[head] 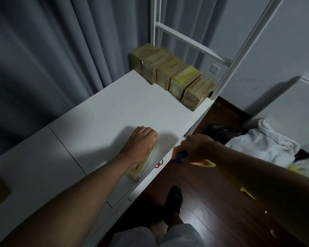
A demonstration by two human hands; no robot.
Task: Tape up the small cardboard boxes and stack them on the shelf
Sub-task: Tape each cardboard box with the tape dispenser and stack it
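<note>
arms (pixel 78 193): bare, sleeveless | shorts (pixel 182 234): light grey | shoe (pixel 175 196): black

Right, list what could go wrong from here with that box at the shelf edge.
1. The box under the left hand lies right at the front edge of the white shelf; a tug from taping could pull it off onto the floor.
2. The right hand grips a tape dispenser, blurred, beyond the shelf edge; the tape may land crooked.
</note>
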